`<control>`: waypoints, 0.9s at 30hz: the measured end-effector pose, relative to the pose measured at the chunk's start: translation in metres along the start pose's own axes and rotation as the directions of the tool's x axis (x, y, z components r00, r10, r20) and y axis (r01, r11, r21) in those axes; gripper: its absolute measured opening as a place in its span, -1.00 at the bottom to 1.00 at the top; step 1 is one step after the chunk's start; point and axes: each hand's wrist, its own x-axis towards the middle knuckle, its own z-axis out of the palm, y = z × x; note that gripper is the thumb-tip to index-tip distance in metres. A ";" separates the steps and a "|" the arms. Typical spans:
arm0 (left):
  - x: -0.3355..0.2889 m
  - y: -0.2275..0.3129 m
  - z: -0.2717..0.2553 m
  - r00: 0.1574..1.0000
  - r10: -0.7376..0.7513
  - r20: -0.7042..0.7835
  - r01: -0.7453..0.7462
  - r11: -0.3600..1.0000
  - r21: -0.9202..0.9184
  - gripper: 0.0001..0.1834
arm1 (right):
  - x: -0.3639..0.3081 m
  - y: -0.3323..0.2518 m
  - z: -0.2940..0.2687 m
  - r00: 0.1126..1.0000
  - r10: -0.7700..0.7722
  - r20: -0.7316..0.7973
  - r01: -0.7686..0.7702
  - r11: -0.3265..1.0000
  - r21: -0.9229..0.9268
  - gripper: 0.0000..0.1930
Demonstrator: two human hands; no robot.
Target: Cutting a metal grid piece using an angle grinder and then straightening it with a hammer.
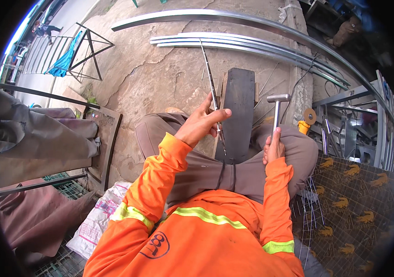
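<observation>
My left hand (204, 122) is raised over my lap, holding a long thin metal rod (209, 69) that runs steeply up and away. Its thumb and forefinger reach out along the rod, the other fingers partly hidden. In my right hand (274, 148) is a hammer (277, 111) with a straight metal handle, its fingers wrapped round the lower end. The hammer head points up, apart from the rod. Between my legs lies a long dark block (238, 104) with a flat top, below and between both hands.
Several shiny metal bars (197, 42) and a longer bent-looking bar (206, 15) lie ahead. At right stand a yellow tool with a disc (309, 116), a metal frame (384, 124) and a patterned dark board (363, 217). Left are a cloth-draped frame (44, 134) and white sack (96, 221).
</observation>
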 end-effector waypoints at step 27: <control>-0.012 0.088 0.038 0.997 -0.049 0.067 0.032 0.970 0.242 0.25 | 0.000 0.001 0.005 0.998 -0.057 -0.020 0.055 0.994 -0.097 -0.29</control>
